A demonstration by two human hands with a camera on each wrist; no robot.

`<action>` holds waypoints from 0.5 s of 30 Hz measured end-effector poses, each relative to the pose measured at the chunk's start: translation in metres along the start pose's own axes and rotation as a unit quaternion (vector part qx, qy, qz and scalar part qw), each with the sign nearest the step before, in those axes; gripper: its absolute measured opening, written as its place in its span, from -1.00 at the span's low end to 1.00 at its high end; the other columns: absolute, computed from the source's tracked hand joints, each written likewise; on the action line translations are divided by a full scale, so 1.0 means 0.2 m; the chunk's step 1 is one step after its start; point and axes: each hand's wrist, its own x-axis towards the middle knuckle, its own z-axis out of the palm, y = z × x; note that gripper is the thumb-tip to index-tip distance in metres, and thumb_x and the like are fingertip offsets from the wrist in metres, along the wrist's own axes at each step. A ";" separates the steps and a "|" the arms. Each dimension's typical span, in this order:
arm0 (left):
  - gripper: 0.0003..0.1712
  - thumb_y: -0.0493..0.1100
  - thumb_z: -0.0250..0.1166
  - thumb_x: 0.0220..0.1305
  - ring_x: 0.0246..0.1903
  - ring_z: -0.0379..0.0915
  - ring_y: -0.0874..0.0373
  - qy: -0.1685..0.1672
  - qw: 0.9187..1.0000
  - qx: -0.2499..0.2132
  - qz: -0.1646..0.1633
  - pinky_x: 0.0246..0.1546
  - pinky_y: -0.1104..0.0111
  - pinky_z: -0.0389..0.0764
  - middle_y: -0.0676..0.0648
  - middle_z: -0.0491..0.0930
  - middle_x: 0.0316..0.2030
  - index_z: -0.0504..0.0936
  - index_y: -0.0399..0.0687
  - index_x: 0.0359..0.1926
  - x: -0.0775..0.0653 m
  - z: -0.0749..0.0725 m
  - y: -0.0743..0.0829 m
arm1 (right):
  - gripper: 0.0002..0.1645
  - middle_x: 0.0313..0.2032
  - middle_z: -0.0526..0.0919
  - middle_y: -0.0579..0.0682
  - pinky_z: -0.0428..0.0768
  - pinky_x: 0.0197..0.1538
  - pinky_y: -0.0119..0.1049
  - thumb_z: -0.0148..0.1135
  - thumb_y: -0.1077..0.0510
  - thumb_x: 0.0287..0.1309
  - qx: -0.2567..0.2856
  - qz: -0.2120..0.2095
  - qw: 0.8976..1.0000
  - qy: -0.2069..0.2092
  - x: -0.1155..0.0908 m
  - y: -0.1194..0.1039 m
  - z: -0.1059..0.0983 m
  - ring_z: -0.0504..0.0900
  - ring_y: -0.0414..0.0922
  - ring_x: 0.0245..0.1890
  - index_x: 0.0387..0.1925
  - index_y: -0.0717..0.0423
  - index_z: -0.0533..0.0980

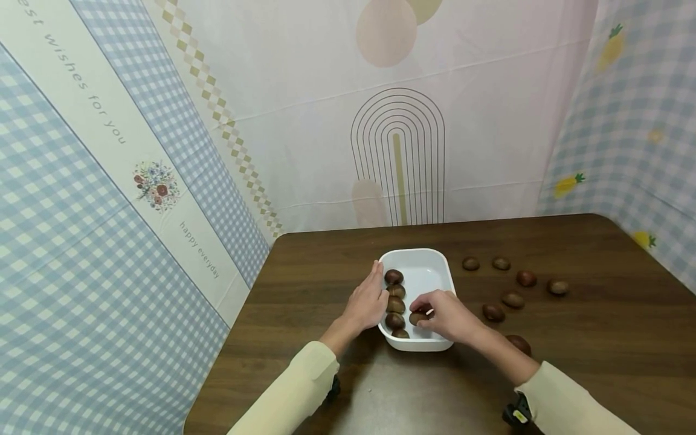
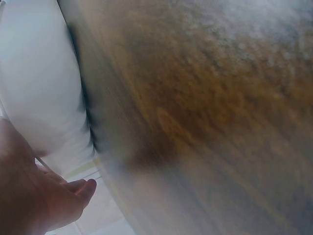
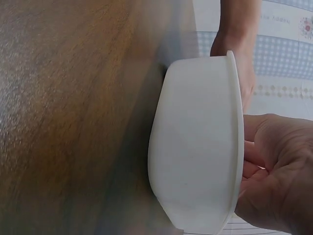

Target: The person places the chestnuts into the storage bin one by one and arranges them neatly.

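Observation:
A white rectangular dish (image 1: 429,272) stands on the wooden table, and its outer wall (image 3: 195,132) fills the middle of the right wrist view. Inside it, several brown chestnuts (image 1: 395,304) lie in a row along the left side. My right hand (image 1: 448,315) reaches over the dish's right rim and pinches a chestnut (image 1: 418,318) beside the row, near the front end. Along the left rim, my left hand (image 1: 368,300) rests with its fingers extended against the dish. The left wrist view shows that hand (image 2: 54,200) at the dish wall; its fingertips are partly hidden.
Several loose chestnuts (image 1: 513,299) lie scattered on the table right of the dish; one chestnut (image 1: 519,345) is partly covered by my right forearm. Behind the table (image 1: 321,266) hangs a patterned cloth (image 1: 304,151), with checked cloth on both sides.

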 end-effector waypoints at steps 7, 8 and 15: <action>-0.20 -0.14 -0.05 0.57 0.61 0.02 -0.03 0.005 1.000 -0.002 0.008 0.49 -0.05 0.28 -0.12 -0.13 0.70 -0.04 -0.19 0.71 0.00 0.00 0.01 | -0.75 -0.35 0.76 -0.10 0.67 -0.20 -0.28 0.54 0.42 -0.06 -0.020 -0.004 1.000 -0.022 0.00 -0.01 0.02 0.69 -0.19 -0.30 -0.26 0.23 0.75; -0.20 -0.14 -0.05 0.57 0.61 0.02 -0.03 0.005 1.000 -0.001 0.008 0.50 -0.05 0.28 -0.12 -0.14 0.70 -0.04 -0.19 0.71 0.00 0.00 0.01 | -0.75 -0.36 0.75 -0.11 0.66 -0.21 -0.29 0.55 0.42 -0.07 -0.023 -0.004 0.999 -0.023 0.00 -0.01 0.03 0.68 -0.20 -0.31 -0.27 0.22 0.75; -0.20 -0.14 -0.05 0.57 0.61 0.03 -0.03 0.003 1.000 0.003 0.007 0.50 -0.04 0.28 -0.12 -0.14 0.70 -0.05 -0.19 0.71 0.00 0.00 0.00 | -0.75 -0.41 0.74 -0.12 0.62 -0.28 -0.34 0.56 0.42 -0.13 -0.030 -0.010 0.999 -0.026 0.00 -0.02 0.05 0.65 -0.25 -0.38 -0.33 0.19 0.74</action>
